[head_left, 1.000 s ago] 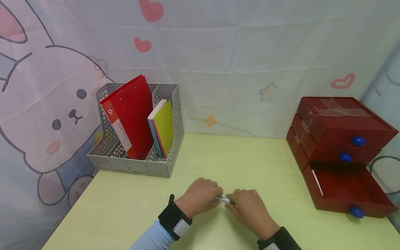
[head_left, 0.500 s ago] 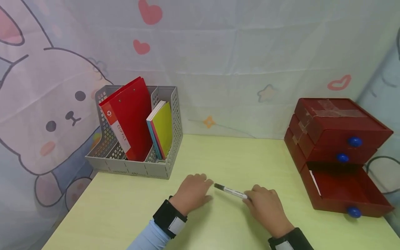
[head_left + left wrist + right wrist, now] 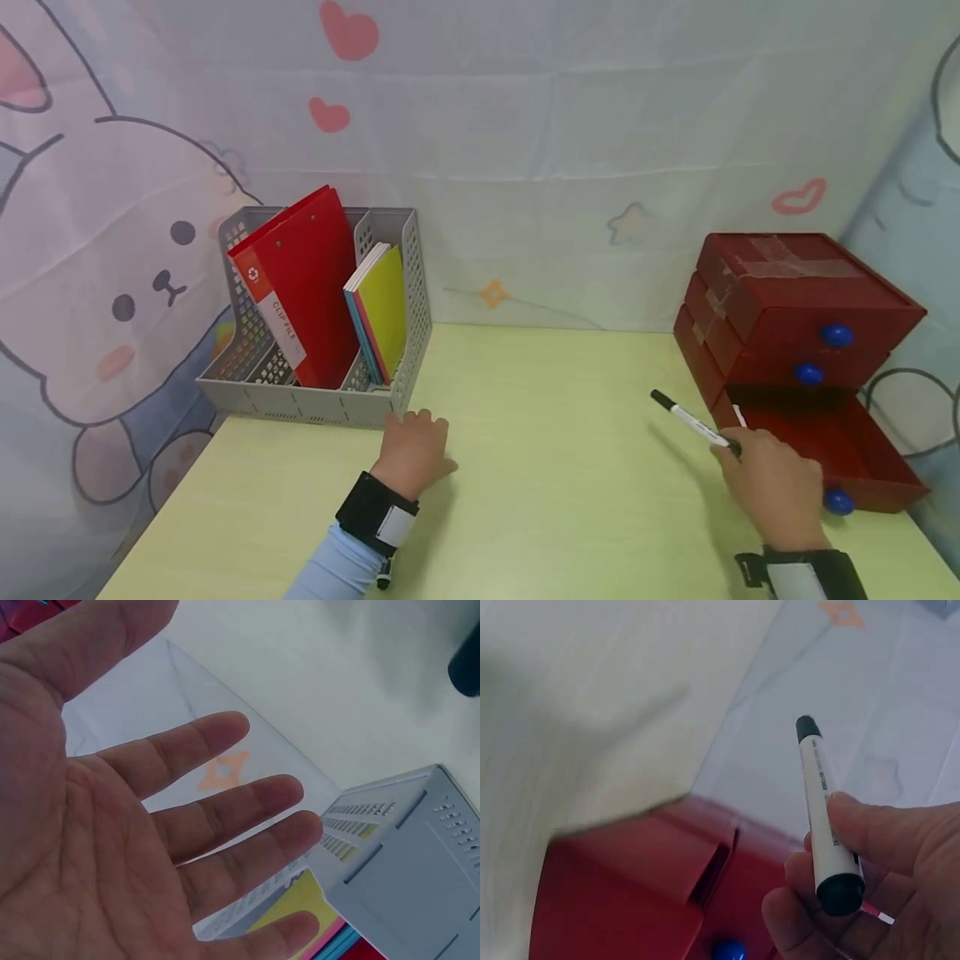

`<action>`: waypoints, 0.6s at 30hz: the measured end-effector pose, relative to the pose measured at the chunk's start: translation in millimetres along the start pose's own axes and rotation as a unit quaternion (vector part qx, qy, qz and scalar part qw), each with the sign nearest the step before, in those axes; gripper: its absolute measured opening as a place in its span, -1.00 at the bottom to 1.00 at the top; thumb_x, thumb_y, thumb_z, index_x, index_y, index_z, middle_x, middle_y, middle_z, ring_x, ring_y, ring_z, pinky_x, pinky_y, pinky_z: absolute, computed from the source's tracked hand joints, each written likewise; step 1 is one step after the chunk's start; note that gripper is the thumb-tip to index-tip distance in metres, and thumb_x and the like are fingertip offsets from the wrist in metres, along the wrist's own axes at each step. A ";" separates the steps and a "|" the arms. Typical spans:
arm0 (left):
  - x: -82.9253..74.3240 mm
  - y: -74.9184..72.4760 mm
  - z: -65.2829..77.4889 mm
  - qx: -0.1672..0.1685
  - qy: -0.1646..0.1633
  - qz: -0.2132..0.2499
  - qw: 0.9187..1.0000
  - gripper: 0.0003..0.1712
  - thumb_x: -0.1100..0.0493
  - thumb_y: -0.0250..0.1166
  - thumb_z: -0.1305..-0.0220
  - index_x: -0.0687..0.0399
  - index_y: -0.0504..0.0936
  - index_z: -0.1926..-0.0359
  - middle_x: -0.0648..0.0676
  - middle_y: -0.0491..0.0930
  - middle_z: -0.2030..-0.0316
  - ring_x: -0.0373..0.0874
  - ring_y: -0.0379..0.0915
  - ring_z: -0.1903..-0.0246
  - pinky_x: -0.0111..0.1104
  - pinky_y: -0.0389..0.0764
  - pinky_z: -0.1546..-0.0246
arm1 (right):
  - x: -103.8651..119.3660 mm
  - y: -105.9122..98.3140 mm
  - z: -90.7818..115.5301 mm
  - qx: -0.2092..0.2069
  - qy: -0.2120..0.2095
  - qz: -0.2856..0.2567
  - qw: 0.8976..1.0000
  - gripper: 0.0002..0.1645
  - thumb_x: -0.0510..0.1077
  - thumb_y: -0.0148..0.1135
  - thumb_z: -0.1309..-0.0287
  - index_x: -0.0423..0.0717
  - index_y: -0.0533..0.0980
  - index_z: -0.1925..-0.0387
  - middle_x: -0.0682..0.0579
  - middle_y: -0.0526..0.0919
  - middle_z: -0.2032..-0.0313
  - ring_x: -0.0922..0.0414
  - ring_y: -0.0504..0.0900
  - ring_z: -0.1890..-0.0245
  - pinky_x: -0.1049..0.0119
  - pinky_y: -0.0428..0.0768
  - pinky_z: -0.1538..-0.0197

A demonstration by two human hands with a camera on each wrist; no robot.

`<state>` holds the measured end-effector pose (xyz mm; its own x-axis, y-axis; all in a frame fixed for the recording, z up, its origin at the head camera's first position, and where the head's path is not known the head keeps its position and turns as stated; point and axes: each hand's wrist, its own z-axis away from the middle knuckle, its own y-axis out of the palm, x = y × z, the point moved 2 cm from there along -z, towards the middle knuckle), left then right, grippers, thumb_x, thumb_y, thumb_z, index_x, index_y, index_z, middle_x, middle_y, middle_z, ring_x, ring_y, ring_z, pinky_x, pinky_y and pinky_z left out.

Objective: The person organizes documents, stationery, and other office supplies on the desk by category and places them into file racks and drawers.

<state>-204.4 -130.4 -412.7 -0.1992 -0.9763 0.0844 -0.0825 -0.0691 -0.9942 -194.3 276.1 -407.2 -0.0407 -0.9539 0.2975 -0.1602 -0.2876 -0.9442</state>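
Over the right of the table, my right hand (image 3: 772,483) pinches a white marker (image 3: 697,427) with dark ends, thumb on one side and curled fingers on the other. The marker is tilted, its far end pointing up and left, and its shadow falls on the table. In the right wrist view the marker (image 3: 821,810) stands out from between thumb and fingers. My right hand overlaps the front left of the pulled-out bottom drawer (image 3: 877,492). My left hand (image 3: 412,454) holds nothing; its fingers are spread, close to the front right corner of the grey file rack (image 3: 300,404).
A red clip file (image 3: 315,283) and several thin notebooks (image 3: 384,312) stand in the rack. Two closed drawers with blue knobs sit above the pulled-out one in the red cabinet (image 3: 810,275). A small dark-ended object (image 3: 384,575) shows beside the left wristband.
My left hand let go of the marker's end and moved left toward the rack. My right hand carried the marker right, to the open drawer.
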 end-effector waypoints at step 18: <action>4.9 -7.4 0.0 0.024 -0.023 0.007 0.999 -0.50 -0.14 0.51 -0.05 0.12 0.68 0.13 0.16 0.59 0.26 0.11 0.51 0.15 0.15 0.40 -0.05 | -64.6 -27.2 -10.3 -0.025 0.162 0.084 0.983 -0.64 -0.19 0.24 -0.20 -0.49 0.50 0.49 -0.32 0.53 0.58 -0.31 0.48 0.43 -0.43 0.32 0.05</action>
<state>-204.8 -134.7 -404.9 -0.1544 -0.9856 0.0694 -0.0331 -0.0650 -0.9973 -197.5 346.4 -399.3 -0.3820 -0.9073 0.1756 -0.1732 -0.1163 -0.9780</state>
